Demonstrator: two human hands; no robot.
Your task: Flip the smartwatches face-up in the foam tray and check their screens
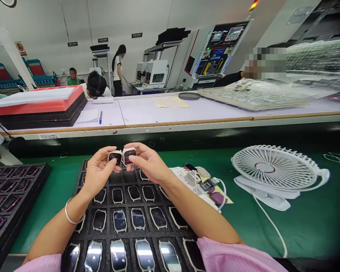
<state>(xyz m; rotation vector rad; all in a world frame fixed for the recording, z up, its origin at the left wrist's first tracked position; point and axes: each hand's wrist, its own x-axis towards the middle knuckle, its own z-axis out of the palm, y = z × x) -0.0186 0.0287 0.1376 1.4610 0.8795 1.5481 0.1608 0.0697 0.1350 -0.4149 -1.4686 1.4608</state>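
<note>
My left hand (98, 168) is closed on a smartwatch body (115, 157) with a dark screen and a pale frame, the thumb resting on its face. In my right hand (149, 162) is a second smartwatch body (129, 155), also pale-framed and gripped between thumb and fingers. The two watches are held side by side, almost touching. Beneath both hands lies a black foam tray (107, 211) with rows of pockets, many holding pale-framed watch bodies such as this one (138, 219). My forearms hide part of the tray's sides.
At left stands another foam tray (45, 173) of purple-framed watches. A white fan (272, 170) and a power strip (187, 177) with chargers are on the right. Behind, a raised shelf (138, 113) bears stacked foam sheets (36, 113). Several people are beyond it.
</note>
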